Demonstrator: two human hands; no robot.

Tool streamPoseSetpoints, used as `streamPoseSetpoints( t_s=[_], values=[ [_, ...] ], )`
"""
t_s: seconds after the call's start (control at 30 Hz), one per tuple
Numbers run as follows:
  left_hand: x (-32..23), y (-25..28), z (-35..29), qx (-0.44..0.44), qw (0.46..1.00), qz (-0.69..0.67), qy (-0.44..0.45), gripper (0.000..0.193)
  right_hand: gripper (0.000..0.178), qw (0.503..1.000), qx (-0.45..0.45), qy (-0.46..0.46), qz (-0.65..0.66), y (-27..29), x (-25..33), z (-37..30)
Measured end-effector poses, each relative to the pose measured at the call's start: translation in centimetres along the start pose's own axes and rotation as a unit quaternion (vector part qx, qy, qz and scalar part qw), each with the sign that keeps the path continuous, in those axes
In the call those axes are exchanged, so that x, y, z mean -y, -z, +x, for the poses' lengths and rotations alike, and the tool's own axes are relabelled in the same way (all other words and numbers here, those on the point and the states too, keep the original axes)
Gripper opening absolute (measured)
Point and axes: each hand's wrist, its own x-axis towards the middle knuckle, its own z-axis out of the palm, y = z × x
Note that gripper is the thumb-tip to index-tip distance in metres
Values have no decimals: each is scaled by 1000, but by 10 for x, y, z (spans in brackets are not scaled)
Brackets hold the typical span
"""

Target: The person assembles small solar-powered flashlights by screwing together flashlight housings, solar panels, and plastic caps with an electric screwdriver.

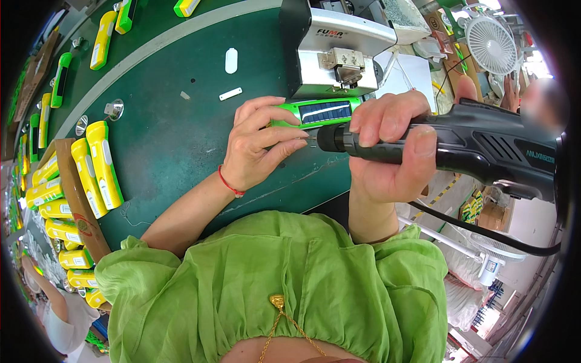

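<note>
My right hand (393, 142) is wrapped round a black electric screwdriver (484, 142), held level with its nose pointing left. Thumb and forefinger of my left hand (257, 142) come together right at the tip of the driver's bit; whatever they pinch there is too small to make out. Just beyond them a green flashlight (327, 113) with a dark solar panel lies on its side, its left end partly hidden behind my left fingers. At its far side stands a silver and black bench machine (339, 51).
On the green table (175, 133) lie a white oval plate (231, 60) and a small white strip (230, 94). Yellow and green flashlights (103, 163) fill a cardboard box (82, 199) and its surroundings at left. A black cable (484, 230) hangs at right. Other people are nearby.
</note>
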Motion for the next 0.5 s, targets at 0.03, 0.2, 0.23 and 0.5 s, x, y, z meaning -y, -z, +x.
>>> streamPoseSetpoints(
  t_s=[0.03,0.2,0.23,0.5],
  values=[
    [0,1,0,2,1000,0,0,21,70,1000,0,-2,2,0,1,0],
    [0,2,3,-3,999,-34,-7,20,70,1000,2,-11,15,0,3,1],
    [-1,3,4,-2,999,-34,-5,20,70,1000,2,-15,18,-1,4,0],
    [0,2,3,17,999,-31,25,18,73,999,27,1,-44,0,-3,-11]
  ],
)
